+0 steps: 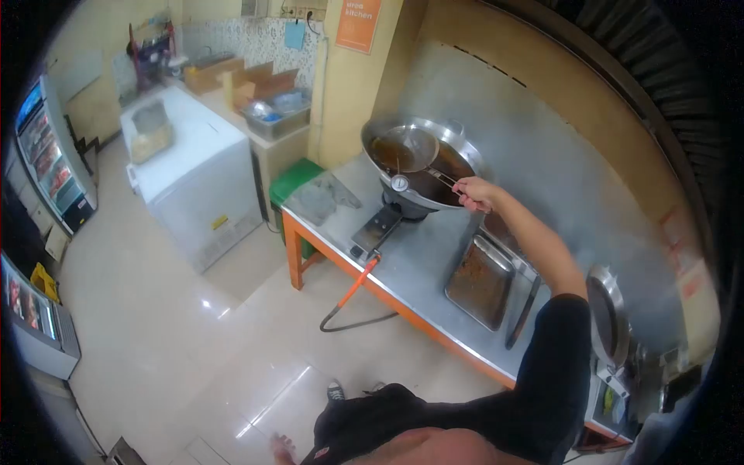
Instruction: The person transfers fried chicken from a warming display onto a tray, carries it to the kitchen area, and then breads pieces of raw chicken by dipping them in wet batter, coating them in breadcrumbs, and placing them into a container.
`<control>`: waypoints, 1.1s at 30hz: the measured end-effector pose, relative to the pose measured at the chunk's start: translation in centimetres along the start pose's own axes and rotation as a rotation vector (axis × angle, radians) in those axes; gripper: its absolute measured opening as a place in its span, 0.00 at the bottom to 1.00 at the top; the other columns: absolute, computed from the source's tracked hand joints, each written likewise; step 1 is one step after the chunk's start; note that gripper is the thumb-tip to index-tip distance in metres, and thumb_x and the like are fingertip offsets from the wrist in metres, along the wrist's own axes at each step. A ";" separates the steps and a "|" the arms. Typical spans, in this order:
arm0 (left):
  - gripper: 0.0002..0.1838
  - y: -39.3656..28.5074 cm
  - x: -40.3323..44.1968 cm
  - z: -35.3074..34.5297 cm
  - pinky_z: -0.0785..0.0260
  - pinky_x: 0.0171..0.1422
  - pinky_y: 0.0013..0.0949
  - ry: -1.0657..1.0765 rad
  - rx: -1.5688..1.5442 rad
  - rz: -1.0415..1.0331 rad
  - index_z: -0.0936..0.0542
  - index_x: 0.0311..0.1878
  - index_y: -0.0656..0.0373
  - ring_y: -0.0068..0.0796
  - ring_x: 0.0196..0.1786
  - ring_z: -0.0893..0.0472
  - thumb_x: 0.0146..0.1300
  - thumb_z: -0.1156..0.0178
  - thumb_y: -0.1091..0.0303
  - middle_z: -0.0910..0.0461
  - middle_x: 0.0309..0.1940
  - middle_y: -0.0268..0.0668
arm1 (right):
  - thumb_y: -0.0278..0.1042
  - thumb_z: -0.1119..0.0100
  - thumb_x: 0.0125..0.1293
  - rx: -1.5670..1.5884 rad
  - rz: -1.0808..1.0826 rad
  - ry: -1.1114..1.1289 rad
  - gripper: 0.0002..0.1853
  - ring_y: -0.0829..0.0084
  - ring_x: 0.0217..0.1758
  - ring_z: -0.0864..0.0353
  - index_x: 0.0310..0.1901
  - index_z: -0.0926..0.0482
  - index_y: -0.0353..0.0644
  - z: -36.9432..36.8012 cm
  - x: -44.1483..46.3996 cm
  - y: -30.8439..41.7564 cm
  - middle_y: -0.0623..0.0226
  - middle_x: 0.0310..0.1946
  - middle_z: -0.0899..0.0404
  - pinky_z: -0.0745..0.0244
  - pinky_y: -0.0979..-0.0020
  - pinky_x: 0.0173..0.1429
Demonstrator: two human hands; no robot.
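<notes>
My right hand (474, 194) is closed round the handle of a round wire strainer (418, 149). The strainer's basket lies over the dark oil in a large metal wok (373, 159). A round dial thermometer (399, 184) sits at the wok's near rim. Under the wok is a gas burner (377, 230) with an orange hose (358, 284) attached. Low in the view, my left hand (284, 448) hangs above the floor, away from the table, its fingers apart and holding nothing.
Right of the burner, a metal tray (480, 284) with brown residue lies on the steel-topped table (418, 267), beside dark-handled tongs or a similar tool (524, 314). Another pan (608, 318) stands at the right. A white chest freezer (198, 186) and a green bin (293, 180) are at the left.
</notes>
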State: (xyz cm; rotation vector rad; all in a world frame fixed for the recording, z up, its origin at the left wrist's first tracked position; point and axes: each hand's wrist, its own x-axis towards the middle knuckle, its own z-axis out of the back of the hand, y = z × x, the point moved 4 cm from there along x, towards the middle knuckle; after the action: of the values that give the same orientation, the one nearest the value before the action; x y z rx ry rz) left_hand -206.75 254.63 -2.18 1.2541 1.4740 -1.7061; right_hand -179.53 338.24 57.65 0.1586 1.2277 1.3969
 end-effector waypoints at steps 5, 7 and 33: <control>0.29 0.6 -0.6 0.5 0.33 0.34 0.50 0.001 0.005 0.043 0.36 0.70 0.35 0.43 0.44 0.26 0.70 0.52 0.38 0.26 0.51 0.35 | 0.35 0.63 0.79 0.198 -0.002 0.009 0.07 0.84 0.15 0.41 0.51 0.34 0.47 -0.2 3.3 0.0 0.74 0.21 0.35 0.44 0.80 0.15; 0.29 1.0 -0.6 1.2 0.33 0.34 0.49 0.001 0.004 0.057 0.36 0.70 0.35 0.42 0.43 0.25 0.69 0.52 0.38 0.26 0.50 0.35 | 0.35 0.63 0.79 0.289 -0.018 0.003 0.07 0.84 0.15 0.40 0.51 0.34 0.47 -0.2 3.6 -0.2 0.75 0.21 0.35 0.44 0.81 0.15; 0.27 -1.3 -1.4 2.0 0.31 0.31 0.43 -0.013 0.037 0.089 0.32 0.66 0.38 0.37 0.37 0.24 0.68 0.48 0.41 0.24 0.44 0.33 | 0.35 0.61 0.78 0.346 0.259 -0.409 0.15 0.77 0.13 0.36 0.59 0.33 0.37 8.5 -2.4 -5.7 0.66 0.19 0.32 0.44 0.73 0.14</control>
State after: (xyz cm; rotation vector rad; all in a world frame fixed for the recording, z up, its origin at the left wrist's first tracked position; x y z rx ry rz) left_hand -207.91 252.79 -0.37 1.3050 1.3645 -1.6869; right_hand -169.09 339.56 58.51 0.8282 1.1170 1.2747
